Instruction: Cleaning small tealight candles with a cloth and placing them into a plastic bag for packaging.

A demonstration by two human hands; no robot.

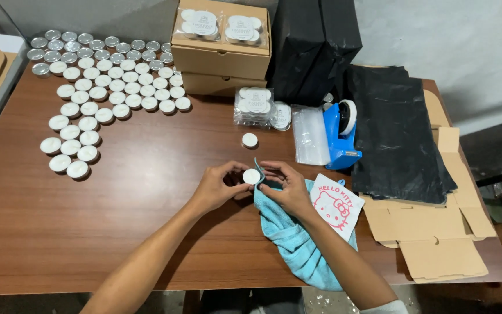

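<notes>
Above the wooden table [117, 192], left hand [216, 187] and right hand [289, 189] pinched closed on a round white tealight [251, 176], soft blue cloth [297, 244] beneath.

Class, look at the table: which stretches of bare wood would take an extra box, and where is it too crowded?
Free: the near-left wood between the tealight rows and the left hand, and the middle strip before the cardboard boxes. Crowded: the right side, with tape dispenser, black bags and flat cartons.
</notes>
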